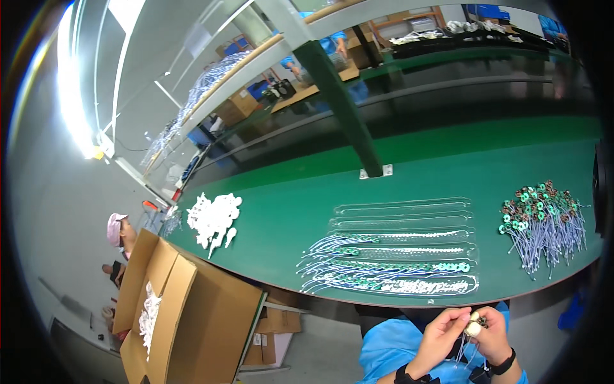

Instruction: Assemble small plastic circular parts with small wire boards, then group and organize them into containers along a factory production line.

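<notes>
I've got both hands together low in my lap, below the edge of the green table [307,211] — my left hand [441,333] and my right hand [495,336] pinch one small bead-and-cord piece [474,322] between the fingertips, its thin cords hanging down between my wrists. It reads as the assembly step, working the small part on the cord. Next I'd judge it wants laying in the clear sleeves [396,256] on the table, or another piece from the pile of corded rings [543,224] at my right.
</notes>
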### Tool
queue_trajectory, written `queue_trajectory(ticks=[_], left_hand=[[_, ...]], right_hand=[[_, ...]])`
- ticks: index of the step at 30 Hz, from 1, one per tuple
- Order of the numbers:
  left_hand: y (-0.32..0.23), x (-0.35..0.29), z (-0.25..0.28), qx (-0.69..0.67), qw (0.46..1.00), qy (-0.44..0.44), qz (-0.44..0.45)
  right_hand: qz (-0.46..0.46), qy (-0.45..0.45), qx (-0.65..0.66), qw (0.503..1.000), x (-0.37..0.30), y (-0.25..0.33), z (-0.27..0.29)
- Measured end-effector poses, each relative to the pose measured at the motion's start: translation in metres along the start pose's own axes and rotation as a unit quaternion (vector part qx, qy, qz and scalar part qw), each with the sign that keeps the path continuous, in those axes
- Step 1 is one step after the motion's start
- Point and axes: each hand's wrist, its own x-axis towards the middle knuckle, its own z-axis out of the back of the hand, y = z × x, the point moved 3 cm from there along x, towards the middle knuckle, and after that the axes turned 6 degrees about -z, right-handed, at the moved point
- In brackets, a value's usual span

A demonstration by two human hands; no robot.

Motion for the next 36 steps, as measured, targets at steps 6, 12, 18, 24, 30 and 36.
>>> queue_trajectory(ticks=[6,12,18,24,30,36], left_hand=[[-0.008,0.002,-0.005,-0.164,0.972,0.015,0.169],[-0.016,0.005,-0.022,0.004,0.996,0.081,-0.03],[-0.018,0.013,-0.035,0.154,0.976,0.066,-0.141],[-0.057,0.016,-0.043,0.125,0.981,0.123,-0.082],[-0.194,0.04,0.06,0.397,0.905,0.069,-0.135],[-0.268,0.106,0.122,0.765,0.581,0.025,-0.277]], right_hand=[[0.036,0.042,0.004,0.998,0.0,-0.006,0.01],[0.021,0.014,0.078,0.997,0.001,0.004,0.006],[-0.018,-0.043,0.09,0.995,-0.007,0.03,-0.011],[0.011,-0.104,-0.029,0.994,-0.012,0.074,0.021],[0.081,-0.241,-0.282,0.925,0.003,0.189,0.074],[0.034,-0.254,-0.404,0.878,-0.013,0.255,0.087]])
